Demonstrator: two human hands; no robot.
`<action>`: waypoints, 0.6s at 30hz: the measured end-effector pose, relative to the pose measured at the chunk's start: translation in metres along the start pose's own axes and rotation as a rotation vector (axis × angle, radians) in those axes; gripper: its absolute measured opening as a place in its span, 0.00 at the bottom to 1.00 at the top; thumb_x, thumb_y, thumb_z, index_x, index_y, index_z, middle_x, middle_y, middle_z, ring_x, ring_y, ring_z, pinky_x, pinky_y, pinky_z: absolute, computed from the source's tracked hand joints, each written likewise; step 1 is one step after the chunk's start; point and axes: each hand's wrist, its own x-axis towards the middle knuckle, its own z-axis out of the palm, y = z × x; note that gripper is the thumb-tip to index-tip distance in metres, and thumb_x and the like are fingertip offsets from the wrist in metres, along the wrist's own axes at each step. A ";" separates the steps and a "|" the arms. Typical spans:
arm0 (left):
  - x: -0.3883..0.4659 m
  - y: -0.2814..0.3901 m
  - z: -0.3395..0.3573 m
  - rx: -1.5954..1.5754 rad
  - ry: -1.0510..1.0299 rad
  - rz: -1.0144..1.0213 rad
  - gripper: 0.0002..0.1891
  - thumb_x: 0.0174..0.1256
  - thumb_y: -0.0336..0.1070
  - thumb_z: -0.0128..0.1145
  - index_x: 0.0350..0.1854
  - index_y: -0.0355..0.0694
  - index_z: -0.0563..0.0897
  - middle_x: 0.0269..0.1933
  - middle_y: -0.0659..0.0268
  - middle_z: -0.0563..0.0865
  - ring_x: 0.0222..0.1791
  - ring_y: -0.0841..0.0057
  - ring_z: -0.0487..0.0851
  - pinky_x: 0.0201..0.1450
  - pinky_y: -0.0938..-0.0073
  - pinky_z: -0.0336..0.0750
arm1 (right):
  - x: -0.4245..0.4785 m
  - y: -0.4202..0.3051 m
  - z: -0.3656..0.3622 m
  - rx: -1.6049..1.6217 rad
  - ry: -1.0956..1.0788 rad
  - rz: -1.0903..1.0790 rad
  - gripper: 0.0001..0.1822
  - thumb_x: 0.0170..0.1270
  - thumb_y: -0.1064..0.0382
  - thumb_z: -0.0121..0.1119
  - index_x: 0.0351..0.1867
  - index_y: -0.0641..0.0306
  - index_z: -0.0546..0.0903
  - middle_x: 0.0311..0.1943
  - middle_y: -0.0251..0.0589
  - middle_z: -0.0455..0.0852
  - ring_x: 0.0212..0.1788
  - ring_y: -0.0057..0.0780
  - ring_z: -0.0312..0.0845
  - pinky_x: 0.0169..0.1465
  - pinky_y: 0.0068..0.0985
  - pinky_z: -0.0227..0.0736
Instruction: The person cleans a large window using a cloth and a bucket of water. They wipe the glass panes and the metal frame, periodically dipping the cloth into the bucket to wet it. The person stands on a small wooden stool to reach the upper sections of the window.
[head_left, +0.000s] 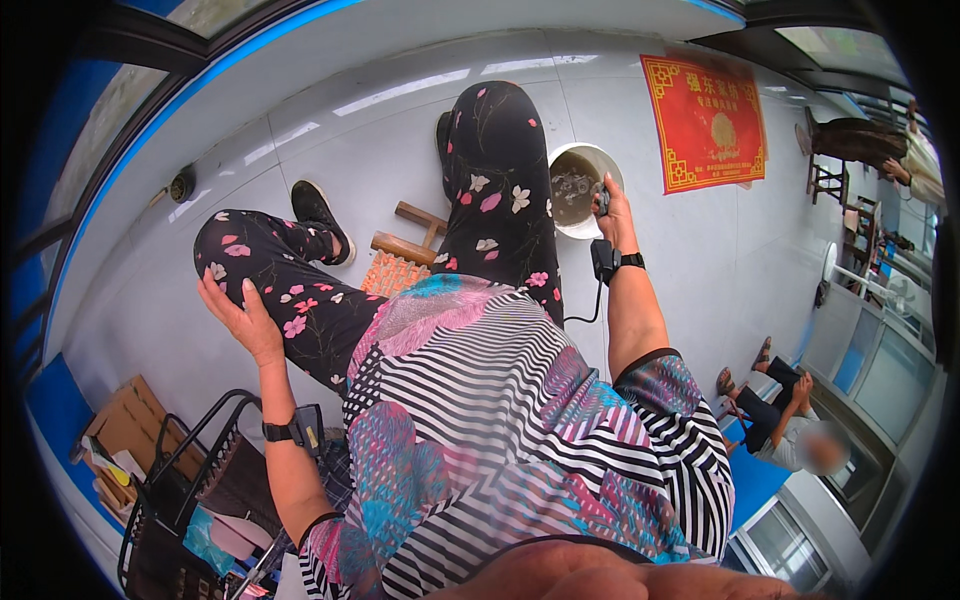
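Observation:
My right hand (616, 211) is closed around a small dark grey object (602, 199), perhaps a wet cloth, at the right rim of a white bucket (616, 169). Murky brown water (574, 184) with some foam or bits lies in the bucket, which stands on the floor beside my right leg. My left hand (244, 319) rests on my left knee, fingers apart, holding nothing. Each wrist wears a black band with a small device; a cable runs from the right one.
A low wooden stool (405, 247) with a woven seat stands between my legs. A red printed mat (705, 124) lies right of the bucket. Behind my left arm are a black-framed chair (225, 465) and a cardboard box (127, 420). Two people are at the right, near a white fan (830, 262).

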 end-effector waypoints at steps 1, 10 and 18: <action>0.001 0.000 0.000 0.009 -0.003 0.002 0.29 0.72 0.43 0.50 0.72 0.38 0.62 0.72 0.48 0.59 0.72 0.57 0.59 0.74 0.60 0.52 | 0.000 0.000 0.001 0.008 0.013 0.004 0.16 0.61 0.50 0.68 0.40 0.55 0.77 0.26 0.31 0.78 0.20 0.19 0.72 0.19 0.19 0.63; 0.002 -0.001 0.000 0.021 -0.011 0.019 0.29 0.72 0.43 0.50 0.72 0.38 0.62 0.72 0.48 0.59 0.72 0.56 0.59 0.74 0.60 0.52 | -0.002 -0.008 0.017 -0.095 0.142 -0.025 0.17 0.65 0.46 0.60 0.28 0.53 0.73 0.16 0.30 0.71 0.13 0.19 0.63 0.15 0.19 0.51; 0.002 -0.001 0.000 0.025 -0.016 0.015 0.29 0.72 0.42 0.50 0.72 0.38 0.62 0.73 0.47 0.58 0.73 0.55 0.57 0.74 0.59 0.51 | -0.005 -0.011 0.024 -0.126 0.166 -0.030 0.16 0.64 0.47 0.59 0.25 0.52 0.72 0.14 0.29 0.69 0.12 0.20 0.60 0.16 0.19 0.50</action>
